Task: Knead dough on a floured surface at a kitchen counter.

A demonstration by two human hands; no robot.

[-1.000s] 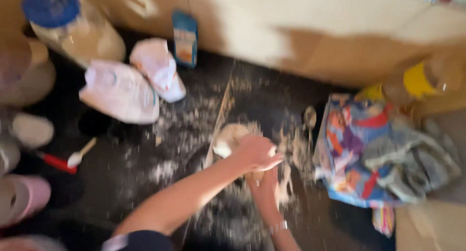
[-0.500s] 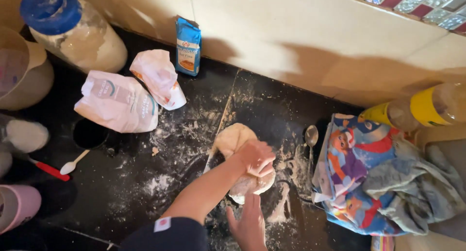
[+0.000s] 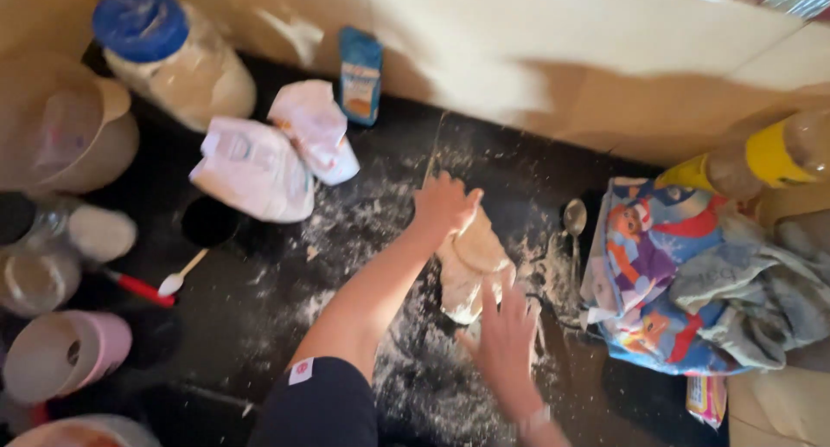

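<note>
Left hand (image 3: 445, 203) gripping far end of dough (image 3: 471, 265). Right hand (image 3: 506, 330) fingers spread flat, touching near end. Spoon (image 3: 574, 226) at 3 o'clock, flour bags (image 3: 259, 166) at 10.

The right hand (image 3: 506, 339) is motion-blurred and hides the near end of the pale stretched dough (image 3: 471, 261); at nine o'clock the clear glass jar (image 3: 30, 270) is cut off.
</note>
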